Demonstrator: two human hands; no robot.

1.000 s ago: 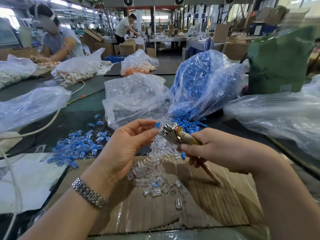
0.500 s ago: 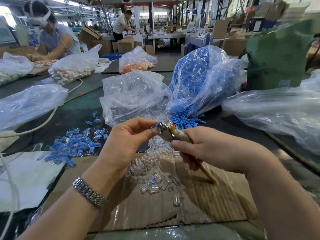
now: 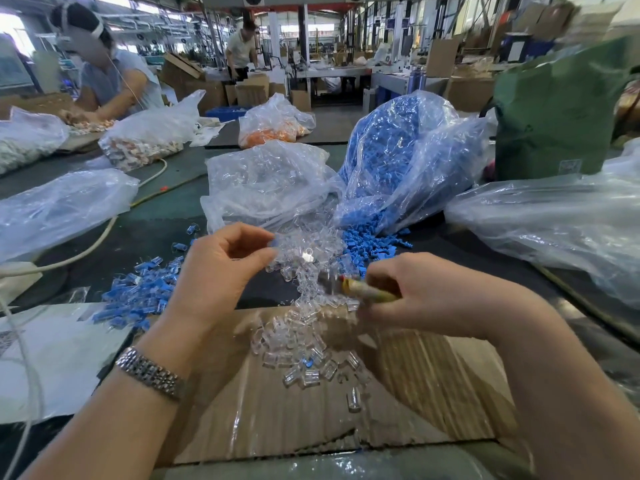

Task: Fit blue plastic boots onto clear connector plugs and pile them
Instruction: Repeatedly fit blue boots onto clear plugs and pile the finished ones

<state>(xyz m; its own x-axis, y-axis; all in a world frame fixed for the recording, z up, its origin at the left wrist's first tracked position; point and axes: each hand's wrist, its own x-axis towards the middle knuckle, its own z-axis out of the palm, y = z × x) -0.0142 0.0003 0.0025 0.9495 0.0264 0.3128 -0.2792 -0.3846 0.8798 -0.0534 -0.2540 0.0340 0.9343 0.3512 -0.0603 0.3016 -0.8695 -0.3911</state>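
Note:
My left hand (image 3: 221, 271) pinches a small blue-booted plug (image 3: 275, 242) between thumb and fingertips, above the table. My right hand (image 3: 422, 292) grips a yellow-handled metal tool (image 3: 349, 285), its blurred tip low over the clear plugs. Loose clear connector plugs (image 3: 304, 334) spill from an open clear bag (image 3: 266, 181) onto a cardboard sheet (image 3: 433, 375). Blue boots (image 3: 367, 244) spill from a large bag of blue boots (image 3: 405, 161). A pile of blue-booted plugs (image 3: 138, 292) lies to the left of my left hand.
Clear plastic bags lie at the far left (image 3: 59, 206) and far right (image 3: 554, 216). A green bag (image 3: 557, 112) stands at the back right. A white cable (image 3: 93, 240) crosses the left side. A person (image 3: 107, 74) works at the back left beside more bags.
My hands have separated. The tool in my right hand dropped from my left fingertips down towards the clear plugs; my left hand keeps the blue-booted plug and has drawn slightly left.

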